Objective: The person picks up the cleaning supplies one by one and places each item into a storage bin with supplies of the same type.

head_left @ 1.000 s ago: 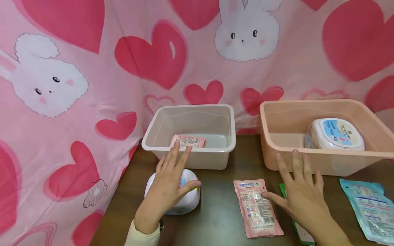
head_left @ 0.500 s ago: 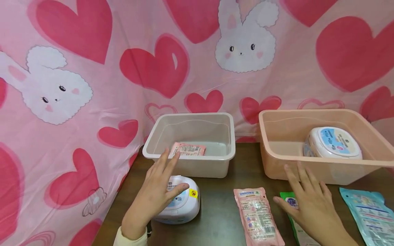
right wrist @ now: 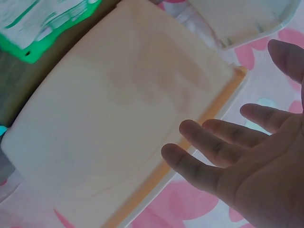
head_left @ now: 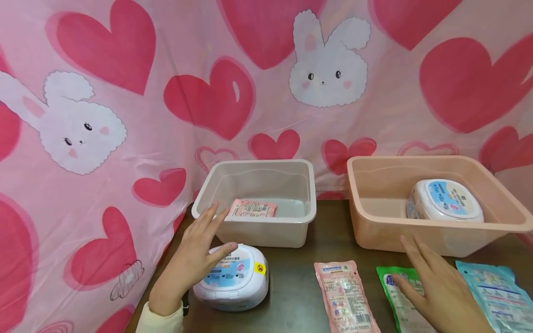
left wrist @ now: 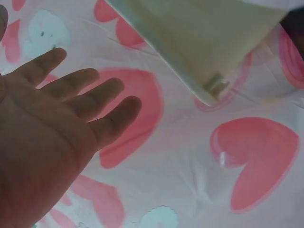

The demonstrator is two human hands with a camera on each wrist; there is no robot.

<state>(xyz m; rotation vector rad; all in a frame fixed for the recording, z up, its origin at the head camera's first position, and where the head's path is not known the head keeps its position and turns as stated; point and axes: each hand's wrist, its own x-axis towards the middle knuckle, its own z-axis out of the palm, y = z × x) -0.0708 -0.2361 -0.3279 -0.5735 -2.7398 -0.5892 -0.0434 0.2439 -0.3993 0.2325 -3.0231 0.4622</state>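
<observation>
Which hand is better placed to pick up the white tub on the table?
Probably the left hand: in the head view it overlaps the white tub's edge, holding nothing. The right hand is over by the green packet, with a pink packet between it and the tub.

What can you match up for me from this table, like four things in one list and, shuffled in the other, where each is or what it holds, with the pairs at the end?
Things
1. Grey bin
2. Yellow-stickered tub
3. Green packet
4. Peach bin

Places and contents
A. Lies between the long pink packet and the teal packet
B. Has a white tub inside
C. Has a small pink packet inside
D. Stands on the table, in front of the grey bin

Pairs: 1-C, 2-D, 3-A, 4-B
</observation>
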